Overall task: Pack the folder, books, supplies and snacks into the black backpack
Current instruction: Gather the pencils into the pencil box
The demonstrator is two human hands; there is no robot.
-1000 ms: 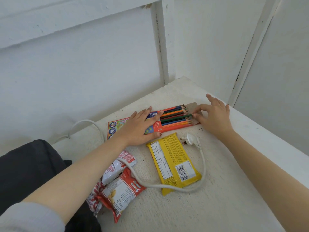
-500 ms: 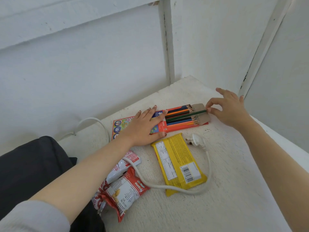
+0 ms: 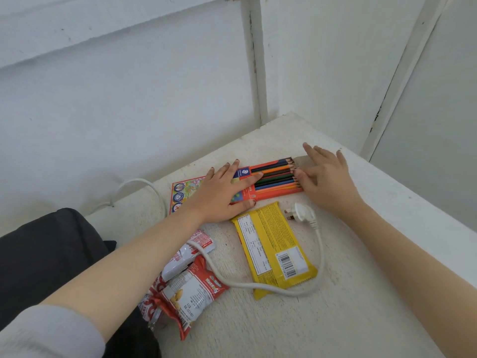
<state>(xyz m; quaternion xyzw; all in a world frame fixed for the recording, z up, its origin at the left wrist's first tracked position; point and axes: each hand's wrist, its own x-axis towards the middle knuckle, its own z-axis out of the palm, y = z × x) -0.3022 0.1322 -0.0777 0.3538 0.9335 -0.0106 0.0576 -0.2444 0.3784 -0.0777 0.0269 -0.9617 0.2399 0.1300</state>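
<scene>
1. I see the pencil box flat on the white counter, centre frame, its cardboard flap open at the right end, pencil tips showing.
2. My left hand lies flat on the box's left half, fingers spread, gripping nothing.
3. My right hand is open, fingertips at the pencil tips and flap.
4. Just below lies a yellow snack, with red packets lower left.
5. A white cable curves over them; its plug lies beside the yellow snack.
6. The black backpack is at the left edge.
</scene>
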